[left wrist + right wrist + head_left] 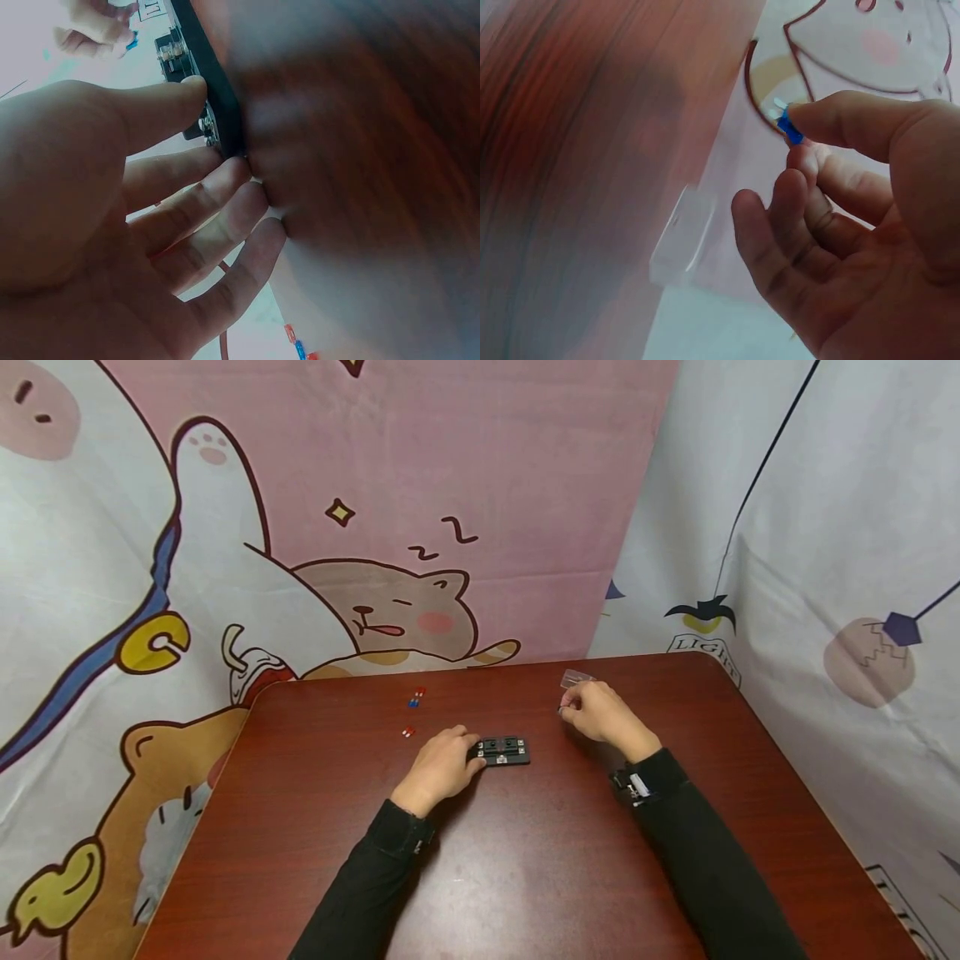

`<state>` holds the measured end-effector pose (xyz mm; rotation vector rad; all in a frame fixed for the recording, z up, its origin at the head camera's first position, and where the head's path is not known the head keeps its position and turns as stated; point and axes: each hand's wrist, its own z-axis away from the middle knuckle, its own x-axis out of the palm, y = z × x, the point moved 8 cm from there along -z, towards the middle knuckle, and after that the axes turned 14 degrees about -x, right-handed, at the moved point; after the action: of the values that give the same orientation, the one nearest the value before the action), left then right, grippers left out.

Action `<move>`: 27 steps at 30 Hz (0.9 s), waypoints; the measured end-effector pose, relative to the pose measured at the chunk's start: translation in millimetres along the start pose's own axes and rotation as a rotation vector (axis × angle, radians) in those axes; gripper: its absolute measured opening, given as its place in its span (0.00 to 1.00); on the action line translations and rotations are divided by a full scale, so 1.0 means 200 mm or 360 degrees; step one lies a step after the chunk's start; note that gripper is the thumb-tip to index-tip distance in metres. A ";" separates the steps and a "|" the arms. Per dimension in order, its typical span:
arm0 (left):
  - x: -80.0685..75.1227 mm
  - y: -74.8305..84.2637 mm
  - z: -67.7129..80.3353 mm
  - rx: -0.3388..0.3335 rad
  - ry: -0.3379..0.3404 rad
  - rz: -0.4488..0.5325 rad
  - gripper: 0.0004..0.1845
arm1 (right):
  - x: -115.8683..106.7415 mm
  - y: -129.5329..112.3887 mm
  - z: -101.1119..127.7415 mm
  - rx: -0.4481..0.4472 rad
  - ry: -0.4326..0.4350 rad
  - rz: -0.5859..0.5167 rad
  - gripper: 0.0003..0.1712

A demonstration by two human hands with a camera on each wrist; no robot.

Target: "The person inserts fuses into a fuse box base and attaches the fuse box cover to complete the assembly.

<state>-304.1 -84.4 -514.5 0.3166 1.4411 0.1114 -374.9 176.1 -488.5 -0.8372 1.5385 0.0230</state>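
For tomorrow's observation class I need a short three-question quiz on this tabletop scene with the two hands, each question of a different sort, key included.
1. True or false: the right hand pinches a small blue plastic fuse.
2. What does the left hand touch? A) black rectangular fuse block B) clear plastic cover C) a metal spoon
3. Fill in: loose small red and blue fuses lie on the dark red wooden ____.

Key: 1 true; 2 A; 3 table.

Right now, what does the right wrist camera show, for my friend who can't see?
The right hand pinches a small blue plastic fuse at its fingertips. Below lies a clear plastic cover on the dark red wooden table.
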 end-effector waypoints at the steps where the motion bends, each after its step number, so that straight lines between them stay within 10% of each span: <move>1: 0.00 0.00 0.00 0.0001 -0.0002 -0.0001 0.26 | 0.01 -0.03 0.00 -0.0035 0.0014 -0.0003 0.05; 13: 0.00 0.00 0.00 0.0017 0.0026 0.0013 0.25 | 0.13 -0.37 -0.04 -0.0379 0.0107 0.0056 0.05; 27: 0.00 -0.01 -0.01 0.0034 0.0036 0.0025 0.24 | 0.27 -0.43 -0.06 -0.0499 0.0022 0.0163 0.07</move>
<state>-305.8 -85.6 -514.3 0.3453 1.4633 0.1123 -335.5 80.7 -494.6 -1.0039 1.6129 0.3412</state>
